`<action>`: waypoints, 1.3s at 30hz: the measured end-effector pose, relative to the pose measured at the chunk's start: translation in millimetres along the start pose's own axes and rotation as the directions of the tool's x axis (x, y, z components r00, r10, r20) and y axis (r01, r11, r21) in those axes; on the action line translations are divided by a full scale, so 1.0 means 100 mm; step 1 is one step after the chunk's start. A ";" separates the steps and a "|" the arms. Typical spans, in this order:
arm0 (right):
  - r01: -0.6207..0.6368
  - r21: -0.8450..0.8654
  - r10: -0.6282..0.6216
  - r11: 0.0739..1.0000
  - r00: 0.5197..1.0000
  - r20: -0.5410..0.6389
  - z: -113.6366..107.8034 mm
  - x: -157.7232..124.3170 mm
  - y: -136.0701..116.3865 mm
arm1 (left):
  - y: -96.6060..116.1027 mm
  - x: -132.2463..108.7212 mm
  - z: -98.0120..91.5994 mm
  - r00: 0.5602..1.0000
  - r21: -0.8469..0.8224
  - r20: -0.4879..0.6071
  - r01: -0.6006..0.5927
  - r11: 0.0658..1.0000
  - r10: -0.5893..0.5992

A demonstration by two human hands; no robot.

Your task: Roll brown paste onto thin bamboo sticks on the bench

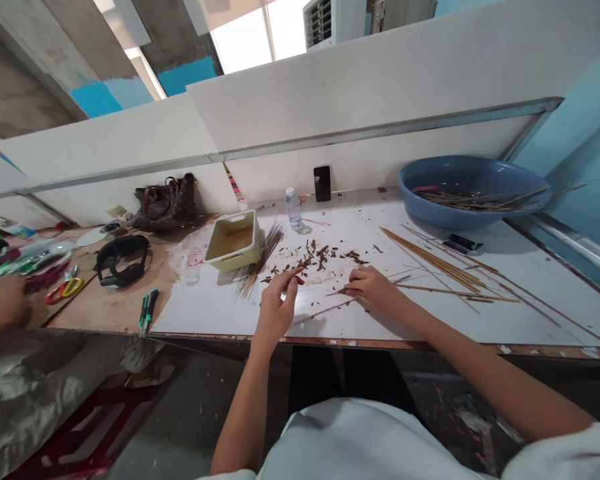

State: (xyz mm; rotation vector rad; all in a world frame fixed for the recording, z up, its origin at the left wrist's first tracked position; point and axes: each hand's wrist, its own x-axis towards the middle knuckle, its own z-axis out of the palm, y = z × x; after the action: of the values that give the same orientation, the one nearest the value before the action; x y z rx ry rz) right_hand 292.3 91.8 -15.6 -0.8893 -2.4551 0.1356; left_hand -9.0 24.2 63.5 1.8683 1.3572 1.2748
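My left hand (279, 301) is over the white tabletop, its thumb and forefinger apart at the edge of scattered dark brown bits (323, 253). No held thing shows clearly in it. To the right, my right hand (369, 287) has its fingers pinched together on a thin brown stick, whose tip pokes out to the left of the fingertips. Below both hands a thin greyish stick (325, 310) lies slanted on the table. A longer brown stick (455, 292) runs rightward from beside my right wrist.
Thin sticks (267, 257) lean by a yellow-green basin (233, 260) of brownish liquid. Behind stand a bottle (293, 210) and a phone (323, 184). Golden sticks (430, 259) and a blue tub (470, 213) are right. Leftward lie cutters (149, 311), black goggles (123, 261) and a co-worker's hand (7, 300).
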 end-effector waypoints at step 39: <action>-0.424 -0.163 0.366 0.891 0.882 -0.297 -0.18 -0.65 0.33 | -0.28 0.30 0.43 0.927 0.481 0.367 -0.266 0.835 0.084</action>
State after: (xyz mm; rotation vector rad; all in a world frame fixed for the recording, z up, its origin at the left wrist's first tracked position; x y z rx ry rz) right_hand 362.5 75.4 -37.3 -1.4132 -2.0433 -0.1130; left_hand 18.9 67.8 33.5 2.4968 1.4628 0.6373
